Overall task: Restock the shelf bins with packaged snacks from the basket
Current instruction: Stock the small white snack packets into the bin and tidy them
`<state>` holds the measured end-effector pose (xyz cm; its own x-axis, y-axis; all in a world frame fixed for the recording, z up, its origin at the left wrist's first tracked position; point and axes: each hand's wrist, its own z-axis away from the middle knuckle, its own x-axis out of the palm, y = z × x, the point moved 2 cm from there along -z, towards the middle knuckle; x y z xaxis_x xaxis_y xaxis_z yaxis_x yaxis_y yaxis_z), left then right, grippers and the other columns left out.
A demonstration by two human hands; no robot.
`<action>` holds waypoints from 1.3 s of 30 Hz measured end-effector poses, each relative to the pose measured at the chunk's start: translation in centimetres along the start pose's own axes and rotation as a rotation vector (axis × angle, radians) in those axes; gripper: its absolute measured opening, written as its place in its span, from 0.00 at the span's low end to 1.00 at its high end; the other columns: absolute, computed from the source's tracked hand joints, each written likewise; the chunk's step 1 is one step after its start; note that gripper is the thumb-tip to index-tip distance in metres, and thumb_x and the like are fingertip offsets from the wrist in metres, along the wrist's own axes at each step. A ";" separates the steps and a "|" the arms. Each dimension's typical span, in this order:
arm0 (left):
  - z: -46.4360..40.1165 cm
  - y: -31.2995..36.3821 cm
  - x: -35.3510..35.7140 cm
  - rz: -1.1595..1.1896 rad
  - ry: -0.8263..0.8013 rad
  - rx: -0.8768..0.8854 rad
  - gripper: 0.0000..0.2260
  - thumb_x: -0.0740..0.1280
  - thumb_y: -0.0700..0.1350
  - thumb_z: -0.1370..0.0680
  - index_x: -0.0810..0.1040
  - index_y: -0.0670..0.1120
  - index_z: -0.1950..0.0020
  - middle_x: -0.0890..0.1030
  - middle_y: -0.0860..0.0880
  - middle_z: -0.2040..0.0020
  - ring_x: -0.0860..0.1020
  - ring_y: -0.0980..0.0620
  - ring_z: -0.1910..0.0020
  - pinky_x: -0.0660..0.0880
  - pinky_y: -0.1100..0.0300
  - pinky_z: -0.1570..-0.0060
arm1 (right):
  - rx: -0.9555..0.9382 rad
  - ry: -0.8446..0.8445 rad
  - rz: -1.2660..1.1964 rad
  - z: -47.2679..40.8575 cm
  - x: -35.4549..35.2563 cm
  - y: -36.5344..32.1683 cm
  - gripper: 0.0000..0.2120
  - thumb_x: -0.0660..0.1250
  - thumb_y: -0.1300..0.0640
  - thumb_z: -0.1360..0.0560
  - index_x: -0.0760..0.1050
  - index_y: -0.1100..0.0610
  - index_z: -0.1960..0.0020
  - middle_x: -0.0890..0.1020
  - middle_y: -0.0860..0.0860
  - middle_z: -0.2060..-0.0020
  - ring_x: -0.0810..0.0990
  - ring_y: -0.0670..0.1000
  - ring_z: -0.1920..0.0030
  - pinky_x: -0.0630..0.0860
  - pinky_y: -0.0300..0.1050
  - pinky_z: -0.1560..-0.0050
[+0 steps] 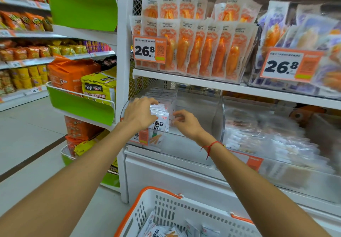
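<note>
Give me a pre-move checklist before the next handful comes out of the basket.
1. Left hand grips the white snack packets at the clear bin: ok.
2. Packets let go and settled: not ok, they are in its grip.
3. Right hand free: cannot tell, fingers curled at the stack's edge.
4. Room in the bin to the right: ok.
5. Stock in the basket: ok, packets visible.

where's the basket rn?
Head view, bottom centre: the white basket with orange rim sits below both forearms, in front of the shelf unit, a few snack packets inside.
</note>
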<state>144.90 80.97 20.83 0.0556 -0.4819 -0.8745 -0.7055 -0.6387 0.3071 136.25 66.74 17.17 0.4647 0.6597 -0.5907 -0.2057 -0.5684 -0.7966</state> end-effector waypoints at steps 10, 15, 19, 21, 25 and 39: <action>9.1 3.2 3.1 0.467 -0.157 -0.111 0.08 0.67 0.43 0.26 0.79 0.54 0.50 0.81 0.55 0.53 0.78 0.52 0.47 0.75 0.57 0.49 | 0.045 -0.055 -0.129 10.6 -3.3 3.6 0.08 0.62 0.64 0.22 0.78 0.59 0.47 0.80 0.51 0.62 0.77 0.45 0.67 0.73 0.30 0.68; 15.3 3.9 9.5 0.480 -0.280 -0.105 0.06 0.66 0.45 0.24 0.79 0.54 0.49 0.80 0.57 0.51 0.79 0.51 0.46 0.76 0.55 0.46 | 0.202 -0.195 -0.192 17.1 -0.8 9.3 0.08 0.62 0.65 0.22 0.77 0.60 0.46 0.80 0.51 0.64 0.77 0.45 0.67 0.73 0.31 0.67; 19.8 3.9 13.9 0.513 -0.351 -0.155 0.07 0.67 0.43 0.24 0.80 0.51 0.48 0.80 0.56 0.51 0.80 0.52 0.51 0.76 0.59 0.52 | 0.320 -0.240 -0.202 21.2 1.3 13.8 0.07 0.61 0.65 0.21 0.77 0.60 0.47 0.80 0.53 0.62 0.78 0.45 0.67 0.73 0.33 0.66; 21.4 3.4 15.8 0.553 -0.381 -0.170 0.09 0.65 0.40 0.24 0.80 0.53 0.51 0.82 0.54 0.48 0.81 0.52 0.52 0.77 0.56 0.55 | 0.373 -0.281 -0.180 22.9 2.2 16.0 0.09 0.61 0.65 0.21 0.77 0.63 0.44 0.80 0.54 0.60 0.78 0.46 0.65 0.74 0.34 0.65; 24.4 2.3 19.6 0.499 -0.488 -0.230 0.09 0.63 0.43 0.22 0.80 0.52 0.46 0.80 0.53 0.42 0.78 0.52 0.43 0.75 0.57 0.46 | 0.477 -0.350 -0.133 25.6 4.2 20.0 0.11 0.59 0.65 0.20 0.76 0.65 0.42 0.80 0.56 0.58 0.78 0.48 0.64 0.74 0.38 0.62; 32.1 -4.4 31.1 0.104 -0.862 -0.418 0.18 0.59 0.38 0.22 0.65 0.42 0.32 0.69 0.42 0.34 0.72 0.43 0.38 0.70 0.54 0.45 | 0.554 -0.646 0.314 30.0 14.7 31.6 0.25 0.62 0.56 0.22 0.61 0.57 0.26 0.65 0.55 0.29 0.67 0.55 0.31 0.65 0.48 0.32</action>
<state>127.01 88.04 -19.77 -0.6489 -0.0482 -0.7593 -0.3593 -0.8603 0.3617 110.72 73.26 -20.51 -0.2217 0.7563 -0.6155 -0.7038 -0.5610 -0.4359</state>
